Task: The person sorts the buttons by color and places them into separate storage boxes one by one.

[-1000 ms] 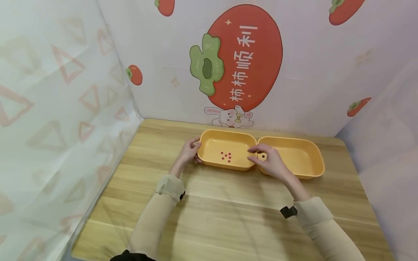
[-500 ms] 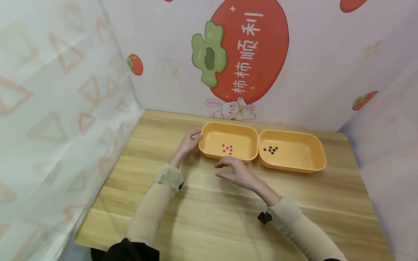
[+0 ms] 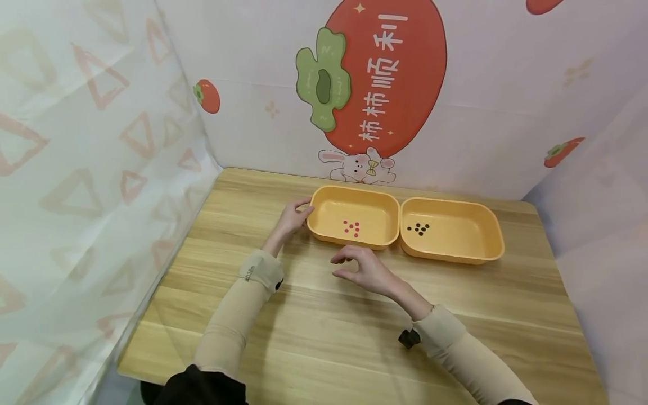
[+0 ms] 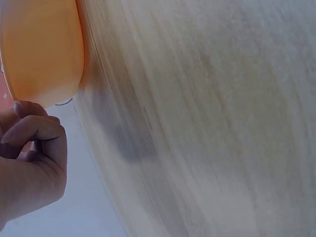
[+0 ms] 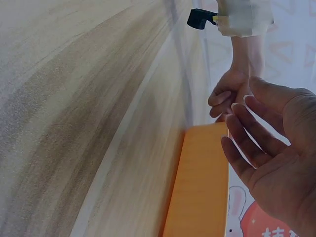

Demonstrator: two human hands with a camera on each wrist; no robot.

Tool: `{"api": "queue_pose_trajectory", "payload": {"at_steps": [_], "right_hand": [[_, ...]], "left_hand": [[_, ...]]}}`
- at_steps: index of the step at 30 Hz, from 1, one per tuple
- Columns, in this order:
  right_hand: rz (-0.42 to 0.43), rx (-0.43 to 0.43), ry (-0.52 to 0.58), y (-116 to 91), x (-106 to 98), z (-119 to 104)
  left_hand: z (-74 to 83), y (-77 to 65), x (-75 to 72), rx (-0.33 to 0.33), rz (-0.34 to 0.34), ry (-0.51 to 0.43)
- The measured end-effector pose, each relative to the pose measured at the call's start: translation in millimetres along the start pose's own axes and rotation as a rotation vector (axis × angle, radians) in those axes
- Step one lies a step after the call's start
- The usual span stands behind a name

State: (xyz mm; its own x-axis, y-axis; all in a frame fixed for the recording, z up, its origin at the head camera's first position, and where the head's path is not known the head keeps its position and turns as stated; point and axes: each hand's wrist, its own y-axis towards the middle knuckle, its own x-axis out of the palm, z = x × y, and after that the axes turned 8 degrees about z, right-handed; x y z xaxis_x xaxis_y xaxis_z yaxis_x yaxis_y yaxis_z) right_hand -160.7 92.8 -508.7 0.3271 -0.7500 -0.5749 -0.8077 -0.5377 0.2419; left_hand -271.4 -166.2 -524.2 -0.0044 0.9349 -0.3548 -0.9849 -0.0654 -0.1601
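My left hand (image 3: pixel 293 218) grips the left end of a yellow-orange plastic bin (image 3: pixel 374 216), with the thumb at its rim. Several small pink discs (image 3: pixel 351 226) lie on the floor of that bin. In the left wrist view, the left hand's curled fingers (image 4: pixel 37 128) meet the end of the bin (image 4: pixel 44 49). Just in front of the same bin, my right hand (image 3: pixel 367 271) hovers over the table with thumb and fingers apart; nothing is between them. The right wrist view shows this right hand (image 5: pixel 281 143) with loosely bent fingers beside the bin's outer wall (image 5: pixel 200 182).
A second matching bin (image 3: pixel 466 230) stands end to end with the first, on its right. Several small black discs (image 3: pixel 418 228) lie near its left end. Both bins stand on a wood-grain table (image 3: pixel 324 332), near a printed back wall (image 3: pixel 481 84).
My right hand has moved left and toward me, from above where the bins meet to the front of the left bin. The black discs now show fully. The left hand stays at its bin.
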Motion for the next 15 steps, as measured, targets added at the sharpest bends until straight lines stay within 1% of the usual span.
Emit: {"api": "queue_pose_trajectory", "payload": {"at_steps": [3,4,7,8,10,12,14,15], "right_hand": [[-0.004,0.007,-0.001,-1,1,0],[-0.005,0.009,-0.001,-2,1,-1],[0.000,0.010,0.009,-3,1,-1],[0.003,0.013,0.014,-4,1,-1],[0.013,0.013,0.013,-6,0,-1],[0.027,0.015,0.006,-8,-2,-1],[0.037,0.023,-0.003,-11,-3,-1],[0.040,0.030,-0.009,-13,-4,-1]], "left_hand": [[-3.2,0.8,-1.6,0.012,0.006,0.028],[-6.7,3.1,-2.4,0.030,0.010,0.046],[-14.2,6.7,-3.6,0.098,0.046,0.171],[-18.2,8.6,-2.9,0.129,0.070,0.225],[-21.5,7.4,-0.9,0.181,0.115,0.334],[-17.9,-1.8,2.3,0.210,0.149,0.436],[-14.6,-11.3,5.8,0.235,0.164,0.538],[-10.0,-19.5,6.9,0.242,0.162,0.587]]}}
